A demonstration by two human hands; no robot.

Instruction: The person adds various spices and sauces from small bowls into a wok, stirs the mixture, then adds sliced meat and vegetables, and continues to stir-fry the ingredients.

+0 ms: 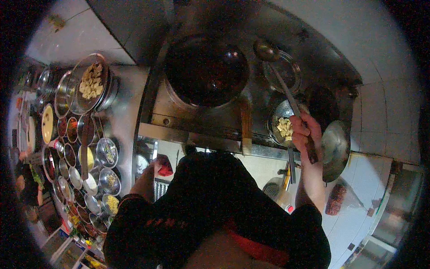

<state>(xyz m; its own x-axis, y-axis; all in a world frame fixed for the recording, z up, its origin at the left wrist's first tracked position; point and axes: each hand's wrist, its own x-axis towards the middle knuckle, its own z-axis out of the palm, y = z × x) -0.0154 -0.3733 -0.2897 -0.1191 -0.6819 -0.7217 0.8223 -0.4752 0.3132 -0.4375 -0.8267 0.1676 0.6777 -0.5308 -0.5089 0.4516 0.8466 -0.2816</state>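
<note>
My right hand [305,129] grips the long handle of a metal ladle [266,50]. The ladle's bowl hangs at the upper right of a large dark wok [205,72] on the stove, over or beside a round metal container [285,75]. Below the handle, partly covered by my hand, is a metal strainer or pan [277,114] with pale food pieces [285,128] in it. My left hand [155,168] is low at the stove's front left and holds a folded red cloth [164,165]. The wok's inside is too dark to make out.
A bamboo wok brush [246,124] lies at the stove's front edge. To the left, a skimmer with food pieces [91,82] rests on bowls beside several seasoning containers [90,185]. At right are a metal wok or lid [335,151] and a bag of reddish food [336,200].
</note>
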